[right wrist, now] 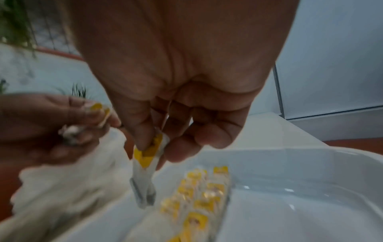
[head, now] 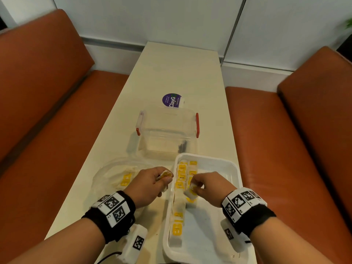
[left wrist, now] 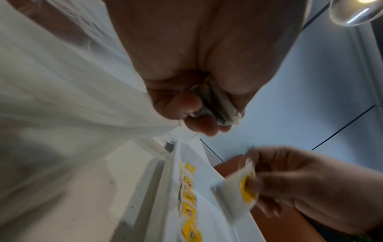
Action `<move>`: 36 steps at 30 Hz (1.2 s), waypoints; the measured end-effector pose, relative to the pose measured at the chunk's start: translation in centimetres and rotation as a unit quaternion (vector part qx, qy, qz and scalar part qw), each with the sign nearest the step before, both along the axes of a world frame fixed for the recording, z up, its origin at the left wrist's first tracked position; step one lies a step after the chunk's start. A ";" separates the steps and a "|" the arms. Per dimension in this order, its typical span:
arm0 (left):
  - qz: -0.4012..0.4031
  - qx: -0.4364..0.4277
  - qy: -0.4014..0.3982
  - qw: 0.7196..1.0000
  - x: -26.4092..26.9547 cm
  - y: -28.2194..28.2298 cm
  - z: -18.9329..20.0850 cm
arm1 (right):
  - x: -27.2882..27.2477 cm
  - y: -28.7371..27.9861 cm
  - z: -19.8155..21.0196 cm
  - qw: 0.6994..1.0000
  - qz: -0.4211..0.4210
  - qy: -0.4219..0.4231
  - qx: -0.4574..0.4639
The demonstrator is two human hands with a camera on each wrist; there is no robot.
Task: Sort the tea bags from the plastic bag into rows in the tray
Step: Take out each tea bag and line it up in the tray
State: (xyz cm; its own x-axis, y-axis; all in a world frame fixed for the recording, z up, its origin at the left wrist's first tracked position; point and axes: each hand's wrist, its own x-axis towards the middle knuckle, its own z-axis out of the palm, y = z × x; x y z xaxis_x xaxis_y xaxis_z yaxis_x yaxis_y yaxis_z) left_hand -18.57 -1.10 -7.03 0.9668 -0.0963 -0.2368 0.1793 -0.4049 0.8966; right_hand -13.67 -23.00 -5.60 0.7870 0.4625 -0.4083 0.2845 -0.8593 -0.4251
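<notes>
A white tray (head: 226,166) sits at the near right of the table, with several yellow-tagged tea bags (head: 181,178) lined along its left side. My right hand (head: 200,184) hovers over that line and pinches one tea bag (right wrist: 148,157) by its yellow tag, the bag hanging down. My left hand (head: 163,178) stays just left of the tray rim and grips a small bunch of tea bags (left wrist: 217,104). A clear plastic bag (head: 114,174) with more tea bags lies under and left of the left hand.
A clear storage box (head: 167,130) with red latches stands just beyond the tray, a purple round sticker (head: 172,100) behind it. Orange bench seats (head: 266,149) flank the narrow cream table (head: 181,73). Dark crumbs dot the table beside the tray.
</notes>
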 end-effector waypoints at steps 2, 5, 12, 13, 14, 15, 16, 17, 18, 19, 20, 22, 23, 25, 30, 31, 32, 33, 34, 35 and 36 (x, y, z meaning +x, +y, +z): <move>-0.001 0.007 0.002 1.000 -0.2 0.2 -0.2 | -0.4 -0.4 -1.5 0.998 0.022 0.023 -0.062; -0.001 0.017 0.006 1.000 -0.4 0.4 -0.3 | -1.0 -0.2 -3.3 0.989 0.054 0.073 -0.118; 0.004 0.022 0.006 1.000 -0.4 1.0 -0.1 | -0.8 0.4 -6.2 0.991 0.009 0.086 -0.106; 0.006 0.020 0.007 1.000 -0.4 1.1 -0.1 | -0.7 0.4 -6.5 0.992 -0.006 0.080 -0.098; 0.008 0.019 0.006 1.000 -0.4 1.1 0.0 | -0.6 0.3 -6.7 0.993 -0.019 0.074 -0.091; 0.008 0.018 0.005 1.000 -0.4 1.1 0.0 | -0.5 0.3 -6.9 0.993 -0.030 0.071 -0.086; 0.008 0.017 0.005 1.000 -0.5 1.1 0.0 | -0.5 0.3 -7.1 0.993 -0.038 0.069 -0.082; 0.008 0.016 0.006 1.000 -0.6 1.1 0.0 | -0.5 0.3 -7.3 0.994 -0.044 0.068 -0.078; 0.008 0.014 0.008 1.000 -0.6 1.1 -0.1 | -0.4 0.3 -7.5 0.994 -0.048 0.066 -0.075; 0.009 0.012 0.010 1.000 -0.6 1.1 -0.2 | -0.3 0.3 -7.6 0.994 -0.052 0.063 -0.071; 0.011 0.008 0.012 1.000 -0.6 1.1 -0.2 | -0.3 0.3 -7.7 0.994 -0.055 0.061 -0.068; 0.010 0.005 0.014 1.000 -0.6 1.0 -0.2 | -0.1 0.4 -7.9 0.994 -0.061 0.058 -0.063; 0.010 0.006 0.014 1.000 -0.6 1.1 -0.2 | -0.1 0.4 -8.0 0.995 -0.061 0.057 -0.061; 0.010 0.008 0.014 1.000 -0.7 1.1 -0.2 | -0.2 0.4 -8.2 0.995 -0.062 0.055 -0.058; 0.015 -0.010 0.028 0.999 -0.9 1.2 -0.1 | -0.4 0.3 -8.4 0.995 -0.078 0.047 -0.047; 0.016 -0.012 0.029 0.999 -0.9 1.2 -0.1 | -0.4 0.3 -8.3 0.995 -0.083 0.044 -0.045; 0.018 -0.017 0.032 0.999 -1.0 1.2 0.1 | -0.4 0.3 -8.0 0.994 -0.093 0.038 -0.036; 0.022 -0.025 0.035 0.999 -1.0 1.1 0.3 | -0.4 0.3 -7.5 0.994 -0.108 0.026 -0.019; 0.029 -0.037 0.040 0.998 -1.1 0.9 0.5 | -0.3 0.4 -6.9 0.992 -0.123 0.007 0.007; 0.040 -0.056 0.049 0.996 -1.2 0.8 0.7 | -0.3 0.6 -6.2 0.990 -0.135 -0.016 0.039; 0.056 -0.085 0.064 0.993 -1.2 0.5 0.8 | -0.4 1.0 -5.1 0.987 -0.138 -0.035 0.076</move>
